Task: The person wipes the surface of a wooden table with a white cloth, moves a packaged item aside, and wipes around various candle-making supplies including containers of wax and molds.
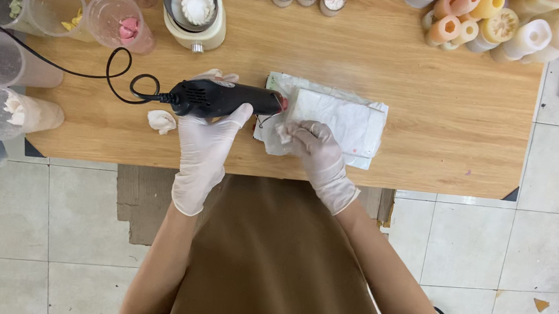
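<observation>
Our left hand (213,129) gripped the heat gun (218,98); our right hand (315,144) pinched the tissue (344,122), which risked scorching so near the nozzle.

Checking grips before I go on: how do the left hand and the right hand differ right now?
The left hand wraps around the black corded power tool, fingers curled over its body; the right hand lies lower and flatter, pinching the edge of the white cloth. The left hand's grip lifts the tool above the wooden table; the right hand rests on it. Both wear pale disposable gloves.
</observation>
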